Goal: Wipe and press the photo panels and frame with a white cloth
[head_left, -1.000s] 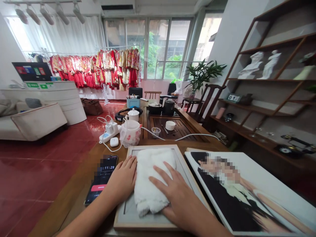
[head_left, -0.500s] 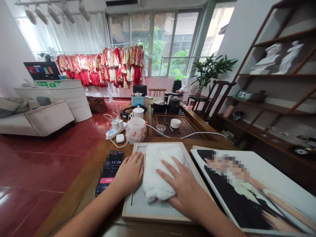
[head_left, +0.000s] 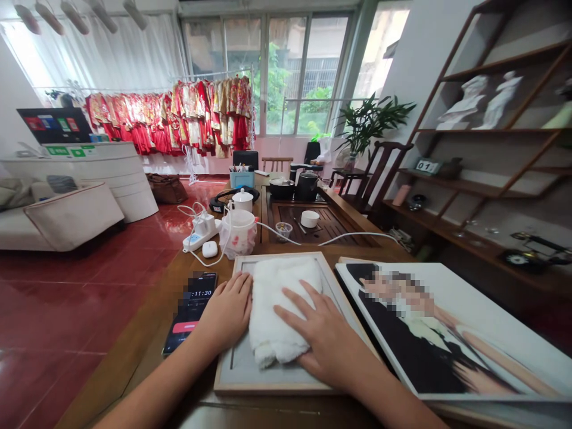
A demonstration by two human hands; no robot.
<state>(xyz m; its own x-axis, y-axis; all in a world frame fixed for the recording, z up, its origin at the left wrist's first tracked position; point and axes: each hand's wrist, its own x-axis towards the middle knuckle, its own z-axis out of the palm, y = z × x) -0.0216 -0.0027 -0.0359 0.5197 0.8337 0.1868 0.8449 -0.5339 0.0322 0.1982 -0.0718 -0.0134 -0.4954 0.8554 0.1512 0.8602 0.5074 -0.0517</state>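
A folded white towel (head_left: 272,298) lies on a light wooden frame (head_left: 250,386) with a pale grey inner panel, flat on the table in front of me. My right hand (head_left: 319,333) rests on the towel's right side, fingers spread, thumb near its lower edge. My left hand (head_left: 230,307) lies over the frame's left edge, fingers stretched out beside the towel. Just left of that hand is a phone (head_left: 187,313) with a lit timer screen.
Right of the frame lies a large portrait print (head_left: 415,333). Behind are a power strip (head_left: 194,238), a white earbud case (head_left: 210,249), a plastic-wrapped container (head_left: 238,232), a white cable and a tea tray (head_left: 290,217) with a white cup (head_left: 310,219).
The whole view has shifted, so the scene sits slightly farther left. Both hands keep their places on the towel and the frame. The phone's timer has advanced by one second.
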